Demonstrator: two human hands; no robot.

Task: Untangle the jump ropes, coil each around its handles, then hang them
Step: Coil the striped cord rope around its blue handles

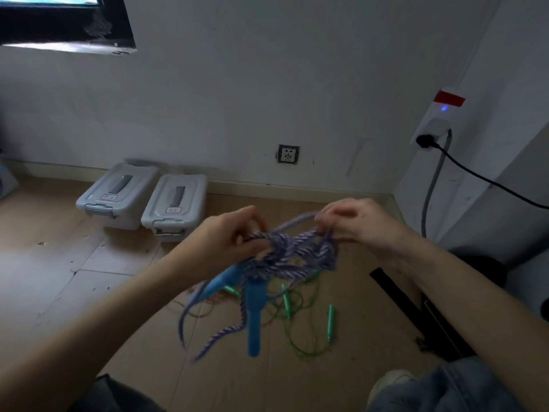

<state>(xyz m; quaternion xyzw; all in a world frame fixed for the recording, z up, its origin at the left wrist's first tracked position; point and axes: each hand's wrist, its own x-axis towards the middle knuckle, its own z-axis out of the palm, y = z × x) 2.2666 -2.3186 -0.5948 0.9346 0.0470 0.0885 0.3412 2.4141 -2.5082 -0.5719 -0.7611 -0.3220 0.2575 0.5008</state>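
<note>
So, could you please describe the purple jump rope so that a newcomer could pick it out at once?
Look above the brown floor, between the left hand and right hand. The purple jump rope is the thick braided tangle they hold, with blue handles dangling; the green rope on the floor is far thinner.

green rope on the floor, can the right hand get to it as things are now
Probably not yet. The right hand pinches the purple rope, as does the left hand. The green rope lies in the open on the floor below, so only the occupied grip hinders it.
</note>
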